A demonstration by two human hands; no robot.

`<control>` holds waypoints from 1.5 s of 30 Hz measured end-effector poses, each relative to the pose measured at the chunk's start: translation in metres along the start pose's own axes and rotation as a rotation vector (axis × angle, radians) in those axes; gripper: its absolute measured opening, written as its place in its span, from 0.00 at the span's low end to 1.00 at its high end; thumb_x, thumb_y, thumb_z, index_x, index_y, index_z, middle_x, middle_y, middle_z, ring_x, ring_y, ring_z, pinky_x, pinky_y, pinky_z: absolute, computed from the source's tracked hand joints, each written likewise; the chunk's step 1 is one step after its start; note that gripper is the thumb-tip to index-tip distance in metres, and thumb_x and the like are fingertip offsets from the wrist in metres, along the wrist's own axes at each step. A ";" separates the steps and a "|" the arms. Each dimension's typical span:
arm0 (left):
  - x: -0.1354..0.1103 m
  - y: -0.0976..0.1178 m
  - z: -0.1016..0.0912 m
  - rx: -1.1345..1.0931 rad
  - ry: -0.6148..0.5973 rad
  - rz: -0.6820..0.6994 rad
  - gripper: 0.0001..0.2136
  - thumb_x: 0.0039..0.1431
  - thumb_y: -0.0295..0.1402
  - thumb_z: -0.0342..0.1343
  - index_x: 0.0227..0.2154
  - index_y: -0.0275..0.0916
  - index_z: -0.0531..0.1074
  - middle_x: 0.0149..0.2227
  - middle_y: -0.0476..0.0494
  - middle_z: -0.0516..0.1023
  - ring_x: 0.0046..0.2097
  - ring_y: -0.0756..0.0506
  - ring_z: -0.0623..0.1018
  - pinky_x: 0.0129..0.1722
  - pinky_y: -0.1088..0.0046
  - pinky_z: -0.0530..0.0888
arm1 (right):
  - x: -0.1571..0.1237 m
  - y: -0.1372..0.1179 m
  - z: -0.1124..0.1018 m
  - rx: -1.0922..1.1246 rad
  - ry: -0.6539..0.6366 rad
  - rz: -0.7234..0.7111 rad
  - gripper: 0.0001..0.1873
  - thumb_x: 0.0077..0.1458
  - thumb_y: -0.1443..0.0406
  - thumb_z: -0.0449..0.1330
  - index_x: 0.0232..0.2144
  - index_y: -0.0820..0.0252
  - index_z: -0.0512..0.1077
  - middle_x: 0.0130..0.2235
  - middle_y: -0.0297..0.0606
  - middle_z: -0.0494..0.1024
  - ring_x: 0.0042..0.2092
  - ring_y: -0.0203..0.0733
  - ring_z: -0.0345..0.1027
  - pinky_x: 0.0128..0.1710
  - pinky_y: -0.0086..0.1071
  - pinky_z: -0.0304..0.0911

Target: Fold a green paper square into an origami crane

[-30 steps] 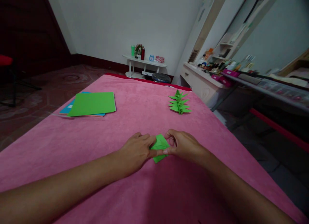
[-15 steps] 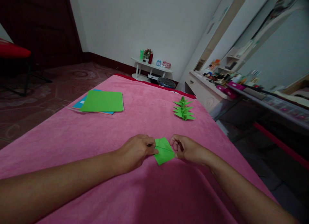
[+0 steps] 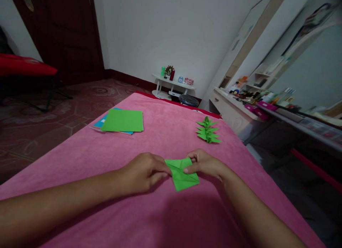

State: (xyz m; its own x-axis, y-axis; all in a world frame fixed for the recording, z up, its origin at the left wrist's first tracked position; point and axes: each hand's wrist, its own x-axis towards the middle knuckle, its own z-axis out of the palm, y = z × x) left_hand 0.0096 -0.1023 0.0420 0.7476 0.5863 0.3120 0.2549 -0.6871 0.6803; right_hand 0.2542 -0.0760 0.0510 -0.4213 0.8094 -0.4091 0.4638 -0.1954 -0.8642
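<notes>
A small green sheet of folding paper (image 3: 183,178) with crease lines lies between my two hands, above the pink cover. My left hand (image 3: 145,171) pinches its left edge between thumb and fingers. My right hand (image 3: 203,164) grips the upper right part, its thumb on top of the paper and its fingers behind. Beyond my right hand, a row of folded green paper cranes or similar spiky origami pieces (image 3: 207,130) sits on the cover.
A stack of coloured paper (image 3: 123,120), green on top, lies at the far left of the pink-covered surface (image 3: 112,153). Past the far edge stands a white shelf (image 3: 173,80) with small items. A cluttered dresser (image 3: 235,112) is on the right, a red chair (image 3: 26,66) at left.
My right hand has moved onto the paper, its thumb now across the top face. The paper has turned and looks wider. The whole view has shifted, with the scene lower and further right.
</notes>
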 end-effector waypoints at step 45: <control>0.039 -0.009 0.020 -1.346 0.182 -0.476 0.24 0.56 0.52 0.46 0.40 0.34 0.72 0.36 0.37 0.77 0.32 0.45 0.76 0.29 0.71 0.72 | -0.035 -0.007 0.032 -0.811 0.820 -1.324 0.16 0.53 0.73 0.58 0.41 0.49 0.74 0.29 0.35 0.73 0.32 0.37 0.65 0.32 0.34 0.62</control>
State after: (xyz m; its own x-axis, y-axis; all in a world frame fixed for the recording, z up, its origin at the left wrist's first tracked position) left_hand 0.0484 -0.0822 0.0349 0.6440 0.7570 -0.1104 -0.3858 0.4460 0.8076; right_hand 0.2410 -0.1210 0.0618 -0.4545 0.2762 0.8468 0.5085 0.8610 -0.0079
